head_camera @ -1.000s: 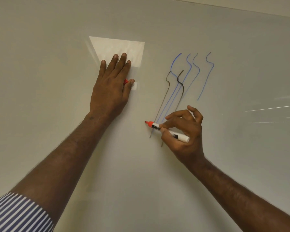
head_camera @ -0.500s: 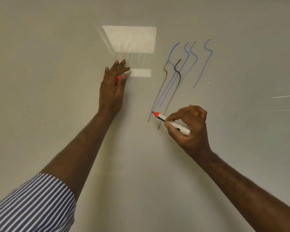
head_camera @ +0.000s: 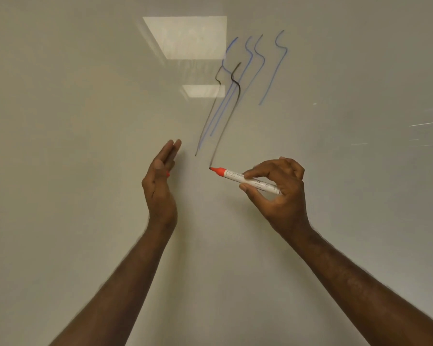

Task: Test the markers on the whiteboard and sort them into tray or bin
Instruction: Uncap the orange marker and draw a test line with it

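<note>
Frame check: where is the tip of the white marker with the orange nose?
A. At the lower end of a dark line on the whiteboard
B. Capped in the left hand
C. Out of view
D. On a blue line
A: the right hand grips the white marker with the orange nose, its tip meeting the lower end of the dark line on the whiteboard.

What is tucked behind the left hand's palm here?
A small red-orange piece peeks out beside the left hand, probably the marker's cap. The hand covers the rest, so its shape cannot be confirmed.
</note>
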Available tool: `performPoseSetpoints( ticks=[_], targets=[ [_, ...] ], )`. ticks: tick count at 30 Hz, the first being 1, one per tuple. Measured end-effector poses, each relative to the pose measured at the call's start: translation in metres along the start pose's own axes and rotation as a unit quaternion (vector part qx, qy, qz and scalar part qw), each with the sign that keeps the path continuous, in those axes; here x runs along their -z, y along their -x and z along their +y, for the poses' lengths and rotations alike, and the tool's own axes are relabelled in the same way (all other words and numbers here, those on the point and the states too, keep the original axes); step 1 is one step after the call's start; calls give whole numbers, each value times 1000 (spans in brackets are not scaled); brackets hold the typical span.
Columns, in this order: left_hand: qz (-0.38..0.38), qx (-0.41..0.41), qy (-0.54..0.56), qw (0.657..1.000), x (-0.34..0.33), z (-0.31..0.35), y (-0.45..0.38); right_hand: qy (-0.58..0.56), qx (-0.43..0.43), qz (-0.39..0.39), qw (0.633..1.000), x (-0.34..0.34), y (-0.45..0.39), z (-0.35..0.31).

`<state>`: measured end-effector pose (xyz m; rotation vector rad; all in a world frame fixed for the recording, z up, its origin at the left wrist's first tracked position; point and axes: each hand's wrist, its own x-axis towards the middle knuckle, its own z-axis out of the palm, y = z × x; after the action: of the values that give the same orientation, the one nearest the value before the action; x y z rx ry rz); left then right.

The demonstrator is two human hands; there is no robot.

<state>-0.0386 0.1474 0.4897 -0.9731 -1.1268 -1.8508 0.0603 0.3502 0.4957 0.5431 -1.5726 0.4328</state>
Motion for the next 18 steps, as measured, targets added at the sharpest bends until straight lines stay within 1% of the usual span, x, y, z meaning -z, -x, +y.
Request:
performPoseSetpoints(
  ticks=[2, 5, 11, 14, 18],
  targets=[
    [-4, 12, 33, 999, -6, -2, 14, -10, -9, -7, 1000, 3, 11, 0],
    [4, 65, 96, 993, -16, -2, 35, -25, -28, -15, 999, 6, 27, 0],
    [15, 155, 213, 965, -29, -12, 70, -66, -81, -21, 994, 6, 59, 7],
    [20, 184, 247, 951, -35, -17, 82, -88, -111, -20, 990, 2, 78, 9],
    [26, 202, 258, 944, -45, -18, 93, -109, -155, -34, 981, -7, 102, 10]
  ],
)
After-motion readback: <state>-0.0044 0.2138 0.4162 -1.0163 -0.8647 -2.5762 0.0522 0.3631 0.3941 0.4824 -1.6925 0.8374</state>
